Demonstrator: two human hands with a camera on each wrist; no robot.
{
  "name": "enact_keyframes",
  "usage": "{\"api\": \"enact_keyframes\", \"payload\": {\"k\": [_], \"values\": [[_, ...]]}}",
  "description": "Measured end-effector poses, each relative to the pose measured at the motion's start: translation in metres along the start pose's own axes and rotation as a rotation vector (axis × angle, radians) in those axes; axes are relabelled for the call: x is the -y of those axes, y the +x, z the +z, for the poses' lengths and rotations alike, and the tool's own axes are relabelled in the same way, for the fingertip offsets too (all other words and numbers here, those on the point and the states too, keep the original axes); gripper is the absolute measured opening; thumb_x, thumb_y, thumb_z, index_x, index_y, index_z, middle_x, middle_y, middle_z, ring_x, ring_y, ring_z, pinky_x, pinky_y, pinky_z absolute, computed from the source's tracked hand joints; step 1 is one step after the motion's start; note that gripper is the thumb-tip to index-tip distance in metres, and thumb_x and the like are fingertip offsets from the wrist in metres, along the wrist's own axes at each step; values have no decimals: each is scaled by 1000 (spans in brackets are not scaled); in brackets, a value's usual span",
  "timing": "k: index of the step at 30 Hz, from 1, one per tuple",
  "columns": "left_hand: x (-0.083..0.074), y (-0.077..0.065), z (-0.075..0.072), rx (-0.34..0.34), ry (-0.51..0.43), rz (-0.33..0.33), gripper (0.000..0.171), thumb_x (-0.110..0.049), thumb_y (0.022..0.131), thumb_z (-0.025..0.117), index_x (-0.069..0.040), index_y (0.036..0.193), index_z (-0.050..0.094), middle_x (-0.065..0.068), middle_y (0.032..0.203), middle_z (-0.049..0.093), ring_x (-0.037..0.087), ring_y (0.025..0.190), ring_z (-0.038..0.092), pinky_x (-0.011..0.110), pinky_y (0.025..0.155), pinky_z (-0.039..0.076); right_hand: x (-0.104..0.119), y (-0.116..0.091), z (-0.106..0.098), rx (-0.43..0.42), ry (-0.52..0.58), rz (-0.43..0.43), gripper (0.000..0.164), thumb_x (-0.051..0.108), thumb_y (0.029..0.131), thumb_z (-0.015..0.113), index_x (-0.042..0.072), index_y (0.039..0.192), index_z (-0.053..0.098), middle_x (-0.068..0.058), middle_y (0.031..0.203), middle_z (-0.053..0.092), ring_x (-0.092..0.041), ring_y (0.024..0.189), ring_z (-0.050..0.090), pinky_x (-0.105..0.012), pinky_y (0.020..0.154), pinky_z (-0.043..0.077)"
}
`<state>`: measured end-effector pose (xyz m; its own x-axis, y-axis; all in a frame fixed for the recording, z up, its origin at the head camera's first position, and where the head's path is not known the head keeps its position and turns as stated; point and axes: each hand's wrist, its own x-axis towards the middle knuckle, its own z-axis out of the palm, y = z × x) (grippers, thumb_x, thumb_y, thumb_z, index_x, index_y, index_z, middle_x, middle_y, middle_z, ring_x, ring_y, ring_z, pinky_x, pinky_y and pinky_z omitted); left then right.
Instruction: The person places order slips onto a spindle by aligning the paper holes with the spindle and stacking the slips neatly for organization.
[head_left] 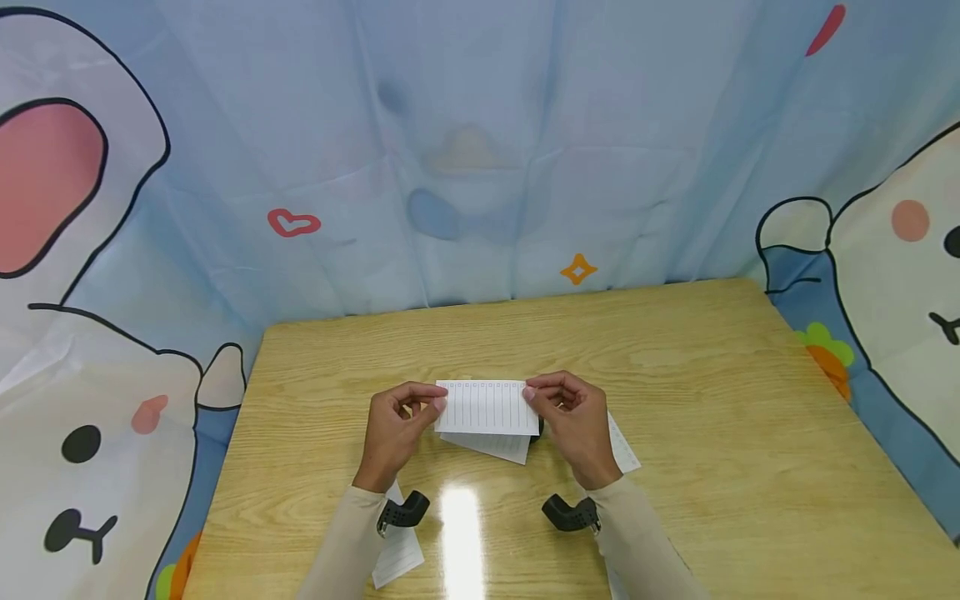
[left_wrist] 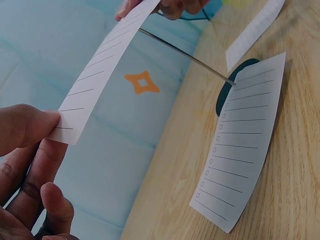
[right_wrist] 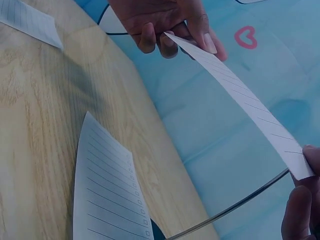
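Note:
A white lined paper slip (head_left: 487, 407) is held up level by both hands, one at each short end. My left hand (head_left: 397, 429) pinches its left end between thumb and fingers, while my right hand (head_left: 573, 421) pinches the right end the same way. Behind the slip, near the right hand, rises a thin metal spike (left_wrist: 185, 56) from a dark round base (left_wrist: 224, 97). The spike's upper end meets the held slip's edge in the left wrist view. Another lined slip with small checkboxes (left_wrist: 235, 145) lies over the base, right at the rod's foot.
One loose slip (head_left: 397, 550) lies on the wooden table (head_left: 720, 400) beside the left forearm. Another slip (head_left: 622, 446) shows beside the right wrist, and a further slip (head_left: 615, 583) peeks from under the right sleeve. A printed curtain (head_left: 480, 150) hangs along the table's far edge.

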<state>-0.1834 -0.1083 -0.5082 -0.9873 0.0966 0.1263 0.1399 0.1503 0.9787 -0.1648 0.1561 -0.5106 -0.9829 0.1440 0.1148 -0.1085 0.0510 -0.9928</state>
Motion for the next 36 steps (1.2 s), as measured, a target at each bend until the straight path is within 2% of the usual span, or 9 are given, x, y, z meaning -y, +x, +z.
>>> {"api": "enact_keyframes", "payload": {"k": [5,19,28,36], "values": [[0,0,2,-1,9,-11,7,-19,96,81,-16,102,83,8,103,78,14,77,50,22,68,35,-2,0,0,-24,0,33,14,11,97,79,3,108,78,-2,94,76,-12,81,69,-27,73,57],[-2,2,6,4,19,-4,9,-20,96,81,-15,103,83,9,103,78,14,77,50,23,70,36,-5,0,-3,-48,14,42,11,8,97,77,2,107,78,-3,94,77,-11,78,68,-31,73,60],[2,2,9,5,18,-29,8,-20,96,82,-15,102,83,9,101,78,14,80,51,22,72,37,-15,-1,-5,-54,-15,121,12,8,97,77,2,108,78,-2,93,78,-10,78,69,-31,73,60],[6,2,10,5,33,-28,7,-19,96,81,-15,102,83,8,101,79,14,79,50,22,70,37,-21,-1,-3,-49,-19,112,12,7,96,78,4,107,79,-1,91,78,-9,77,69,-31,72,60]]}}
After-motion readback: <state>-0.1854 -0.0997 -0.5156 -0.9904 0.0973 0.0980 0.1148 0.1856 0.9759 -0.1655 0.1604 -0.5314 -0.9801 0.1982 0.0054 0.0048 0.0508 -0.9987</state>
